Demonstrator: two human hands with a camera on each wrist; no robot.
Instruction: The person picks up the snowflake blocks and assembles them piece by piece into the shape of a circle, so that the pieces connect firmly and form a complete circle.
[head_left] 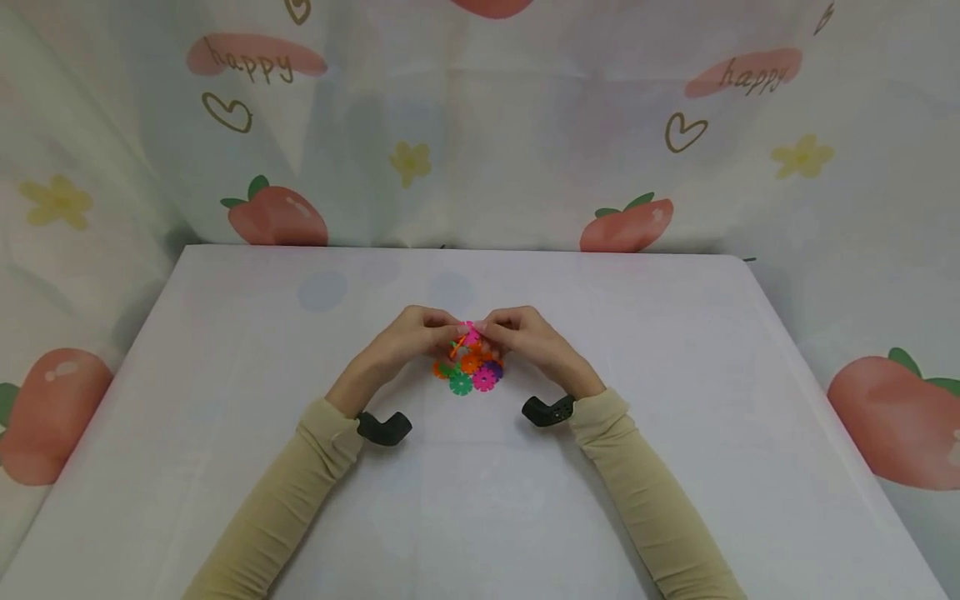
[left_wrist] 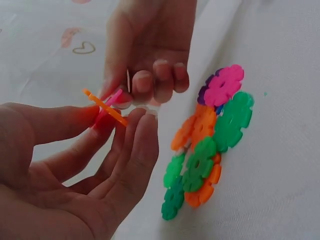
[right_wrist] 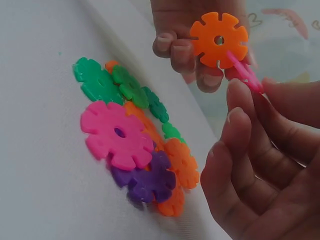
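Note:
An orange notched disc (right_wrist: 219,40) and a pink notched disc (right_wrist: 245,72) cross each other at an angle, joined or touching at their edges. The left hand (left_wrist: 75,165) pinches the orange disc between thumb and fingers. The right hand (right_wrist: 270,145) pinches the pink one between thumb and index finger. In the head view both hands, left (head_left: 408,337) and right (head_left: 532,337), meet over a small pile of discs. On top of the pile are a pink disc (right_wrist: 117,135), a purple disc (right_wrist: 147,177) and a teal disc (left_wrist: 234,121).
More orange and green discs (left_wrist: 199,164) lie in the pile on the white table (head_left: 465,517). A black device sits at each wrist, left (head_left: 385,428) and right (head_left: 547,412). Behind the table hangs a printed cloth (head_left: 510,167).

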